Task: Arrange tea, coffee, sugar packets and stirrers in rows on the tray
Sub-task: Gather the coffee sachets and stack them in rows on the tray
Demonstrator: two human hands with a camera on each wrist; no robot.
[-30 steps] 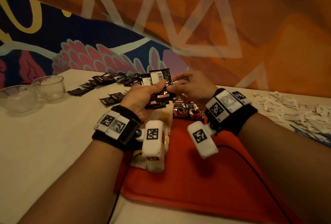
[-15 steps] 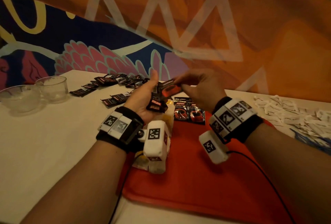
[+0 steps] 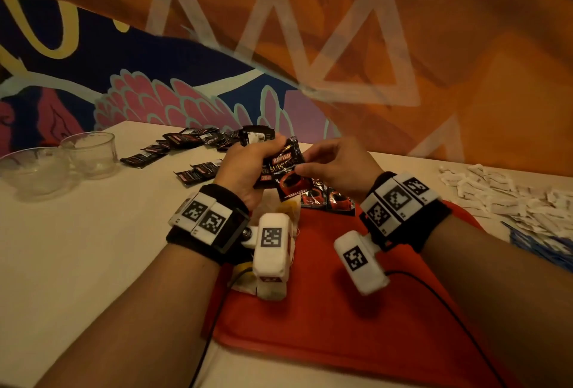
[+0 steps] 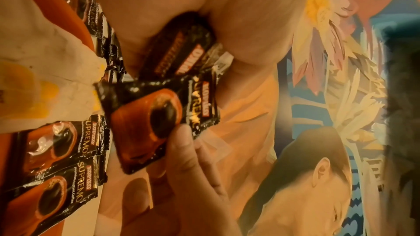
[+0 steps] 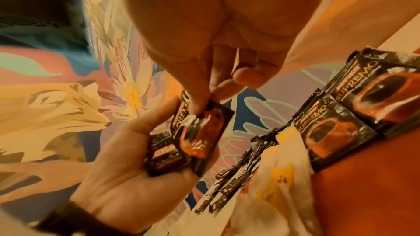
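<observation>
**Coffee packet held between both hands above the tray**

The left hand (image 3: 245,167) clutches a small stack of coffee packets (image 3: 266,170); the right hand (image 3: 338,167) pinches the front packet (image 3: 290,176). Two packets (image 3: 328,200) lie at the tray's (image 3: 341,310) twelve o'clock edge.

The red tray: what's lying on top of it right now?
On the red plastic tray, two black coffee sachets lie side by side at its far edge, with white-and-yellow tea bags at its left. The wrists hide part of them.

Head camera looks down — wrist cameras close, sharing the coffee sachet (image 4: 159,119).
</observation>
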